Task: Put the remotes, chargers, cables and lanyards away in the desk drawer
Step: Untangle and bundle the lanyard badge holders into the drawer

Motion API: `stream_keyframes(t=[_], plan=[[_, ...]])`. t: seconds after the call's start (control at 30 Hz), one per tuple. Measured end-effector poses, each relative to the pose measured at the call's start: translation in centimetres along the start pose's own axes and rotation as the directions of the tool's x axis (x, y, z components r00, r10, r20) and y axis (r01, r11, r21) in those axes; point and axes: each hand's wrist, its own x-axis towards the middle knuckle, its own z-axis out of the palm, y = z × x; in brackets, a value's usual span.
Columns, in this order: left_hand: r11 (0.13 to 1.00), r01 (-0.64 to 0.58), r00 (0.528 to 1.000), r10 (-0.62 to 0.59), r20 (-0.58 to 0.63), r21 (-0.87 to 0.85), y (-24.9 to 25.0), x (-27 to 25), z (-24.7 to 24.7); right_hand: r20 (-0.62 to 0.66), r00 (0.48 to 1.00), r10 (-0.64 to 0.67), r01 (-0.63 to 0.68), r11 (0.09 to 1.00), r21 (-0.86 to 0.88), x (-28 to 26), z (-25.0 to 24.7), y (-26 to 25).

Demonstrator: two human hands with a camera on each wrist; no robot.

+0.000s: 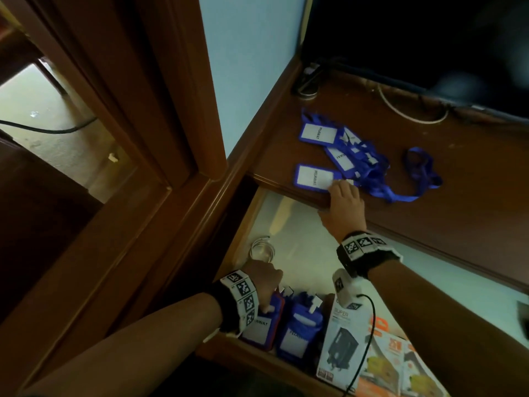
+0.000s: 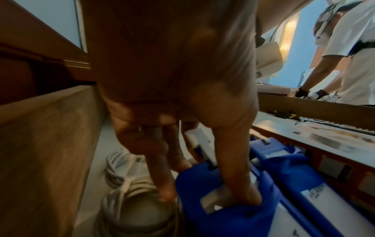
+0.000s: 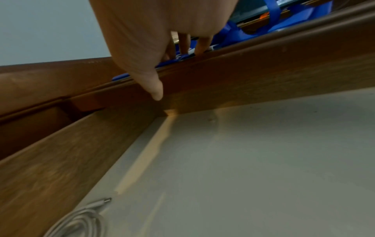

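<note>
The desk drawer (image 1: 309, 247) stands open, with a pale bottom. At its near left corner my left hand (image 1: 267, 306) pinches a blue lanyard badge holder (image 2: 233, 211), thumb on its front and fingers behind. A second blue lanyard bundle (image 1: 300, 328) stands beside it. A coiled white cable (image 1: 262, 249) lies by the left wall. On the desk top (image 1: 458, 181), my right hand (image 1: 342, 193) rests its fingertips on a blue badge holder (image 1: 313, 177) at the front edge, the thumb down against the edge. More blue lanyards (image 1: 352, 156) lie tangled behind it.
A white charger box (image 1: 343, 339) and orange boxes (image 1: 395, 359) fill the drawer's near right. A dark screen (image 1: 415, 38) with cords stands at the back of the desk. A wooden frame (image 1: 160, 138) flanks the left. Another person (image 2: 349, 56) stands nearby.
</note>
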Motion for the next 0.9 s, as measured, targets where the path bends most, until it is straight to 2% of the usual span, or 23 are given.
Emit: stream_keyframes(t=[0.17, 0.27, 0.4, 0.47, 0.6, 0.8, 0.9], plan=[[0.994, 0.057, 0.998, -0.056, 0.004, -0.096, 0.0, -0.1, 0.1, -0.048, 0.999, 0.017, -0.018, 1.0, -0.021, -0.3, -0.6, 1.2], [0.957, 0.1, 0.994, -0.106, -0.006, -0.272, 0.0, -0.5, 0.3, -0.092, 0.996, 0.015, -0.015, 1.0, -0.005, -0.7, -0.6, 1.9], [0.802, 0.068, 0.971, -0.19, -0.145, -0.593, 0.5, -0.5, -0.2, -0.067, 0.997, -0.037, 0.032, 0.997, -0.07, -1.3, -1.1, 2.8], [0.72, 0.023, 0.946, -0.241, -0.219, -0.693, 1.1, -0.3, -0.5, -0.031, 0.998, -0.058, 0.055, 0.992, -0.11, -1.6, -1.4, 3.3], [0.66, -0.082, 0.887, -0.293, -0.356, -0.747, 2.4, -0.3, -1.4, 0.023, 0.999, -0.035, 0.04, 0.968, -0.246, -2.3, -1.7, 4.8], [0.572, -0.18, 0.801, -0.386, -0.457, -0.8, 4.2, -0.9, -3.3, -0.069, 0.994, -0.083, 0.059, 0.955, -0.292, -3.7, -2.5, 6.8], [0.552, -0.215, 0.802, -0.371, -0.468, -0.805, 5.3, -1.0, -5.1, -0.173, 0.976, -0.132, 0.091, 0.969, -0.229, -4.7, -3.6, 8.0]])
